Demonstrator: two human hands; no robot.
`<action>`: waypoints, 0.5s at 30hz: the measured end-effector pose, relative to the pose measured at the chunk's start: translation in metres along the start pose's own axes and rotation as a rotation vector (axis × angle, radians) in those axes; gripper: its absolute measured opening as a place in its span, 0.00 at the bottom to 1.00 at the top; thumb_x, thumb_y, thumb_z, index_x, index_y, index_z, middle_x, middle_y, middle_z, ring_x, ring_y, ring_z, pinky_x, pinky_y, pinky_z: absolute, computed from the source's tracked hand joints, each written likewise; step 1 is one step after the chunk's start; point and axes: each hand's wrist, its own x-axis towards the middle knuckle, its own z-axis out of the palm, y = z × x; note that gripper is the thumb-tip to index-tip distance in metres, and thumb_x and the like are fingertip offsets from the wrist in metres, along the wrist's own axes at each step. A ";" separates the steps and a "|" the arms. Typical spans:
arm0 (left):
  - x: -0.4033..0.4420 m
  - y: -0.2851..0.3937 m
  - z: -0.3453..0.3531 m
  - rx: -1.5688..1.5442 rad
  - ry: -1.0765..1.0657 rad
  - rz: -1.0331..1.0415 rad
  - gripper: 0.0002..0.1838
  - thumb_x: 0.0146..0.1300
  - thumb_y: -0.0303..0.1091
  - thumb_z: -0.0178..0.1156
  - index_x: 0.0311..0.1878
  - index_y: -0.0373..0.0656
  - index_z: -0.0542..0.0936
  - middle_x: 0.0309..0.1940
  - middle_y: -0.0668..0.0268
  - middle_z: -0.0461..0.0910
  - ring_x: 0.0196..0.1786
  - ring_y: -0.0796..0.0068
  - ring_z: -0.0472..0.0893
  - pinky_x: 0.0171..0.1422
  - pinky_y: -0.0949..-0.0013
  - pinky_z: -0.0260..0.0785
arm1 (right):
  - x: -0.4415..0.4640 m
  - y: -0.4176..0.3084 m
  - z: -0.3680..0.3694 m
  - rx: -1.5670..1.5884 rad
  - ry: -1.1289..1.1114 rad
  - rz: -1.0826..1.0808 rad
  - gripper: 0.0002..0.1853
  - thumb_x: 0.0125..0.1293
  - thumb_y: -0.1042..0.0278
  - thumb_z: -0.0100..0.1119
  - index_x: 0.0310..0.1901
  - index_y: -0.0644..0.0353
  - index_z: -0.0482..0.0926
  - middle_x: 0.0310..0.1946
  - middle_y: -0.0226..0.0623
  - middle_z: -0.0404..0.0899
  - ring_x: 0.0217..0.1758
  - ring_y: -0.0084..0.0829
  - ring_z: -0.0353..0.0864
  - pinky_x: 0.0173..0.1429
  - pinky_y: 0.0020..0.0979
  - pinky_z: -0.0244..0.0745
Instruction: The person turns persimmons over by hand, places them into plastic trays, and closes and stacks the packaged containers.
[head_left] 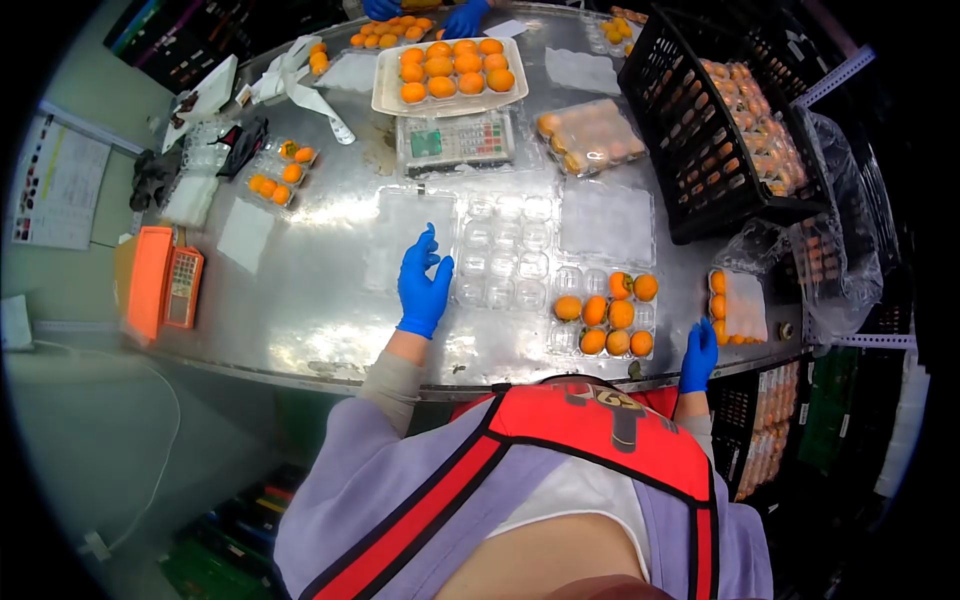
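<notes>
A: Left grip (424, 292)?
B: Blue-gloved. Fingers parted, index reaching forward, nothing in hold. Over the tabletop (310, 315); contact cannot be told.

A: Nearest it?
B: Clear tray (503, 236), cups unfilled, just right of the left grip. Flat clear lid (405, 215) just beyond and slightly left.

A: Right grip (699, 358)?
B: Also blue-gloved, at the near edge. Fingers close together; cannot tell how far open, or whether anything is held.

A: Around it?
B: Part-filled tray (567, 280) to its left, with eight orange fruits (620, 315), the far-left cups bare. Small fruit pack (719, 306) just beyond and right of the right grip, white sheet (745, 303) over much of it.

A: Farther out?
B: Beyond the left grip, a scale (456, 140) bearing a white tray (388, 98) of fruit. Well beyond the right grip, a black crate (690, 120) of packed fruit.
</notes>
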 end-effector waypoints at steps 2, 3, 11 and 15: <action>-0.003 0.000 0.002 -0.042 -0.008 -0.024 0.28 0.55 0.26 0.62 0.62 0.44 0.71 0.43 0.64 0.76 0.38 0.76 0.75 0.46 0.71 0.70 | -0.005 0.036 -0.010 -0.139 0.073 -0.171 0.20 0.64 0.69 0.52 0.58 0.62 0.70 0.49 0.35 0.75 0.50 0.27 0.74 0.53 0.27 0.68; -0.005 0.000 0.003 -0.087 -0.019 -0.052 0.28 0.55 0.27 0.62 0.61 0.44 0.71 0.42 0.64 0.76 0.38 0.77 0.75 0.46 0.72 0.70 | -0.010 0.049 -0.013 -0.235 0.091 -0.176 0.20 0.64 0.69 0.51 0.58 0.63 0.70 0.48 0.38 0.75 0.50 0.31 0.74 0.55 0.30 0.68; -0.045 0.015 0.020 -0.076 -0.219 -0.034 0.24 0.56 0.27 0.62 0.59 0.45 0.74 0.35 0.67 0.77 0.34 0.79 0.76 0.43 0.75 0.70 | -0.034 0.006 -0.002 -0.777 0.027 -0.333 0.18 0.61 0.68 0.50 0.53 0.62 0.75 0.48 0.46 0.76 0.52 0.44 0.74 0.59 0.38 0.67; -0.035 0.002 0.012 -0.086 -0.085 -0.058 0.28 0.56 0.25 0.61 0.62 0.44 0.71 0.32 0.70 0.77 0.30 0.83 0.74 0.39 0.77 0.68 | -0.034 0.003 -0.001 -0.763 0.037 -0.342 0.18 0.61 0.68 0.50 0.53 0.62 0.75 0.48 0.45 0.76 0.52 0.44 0.74 0.58 0.38 0.67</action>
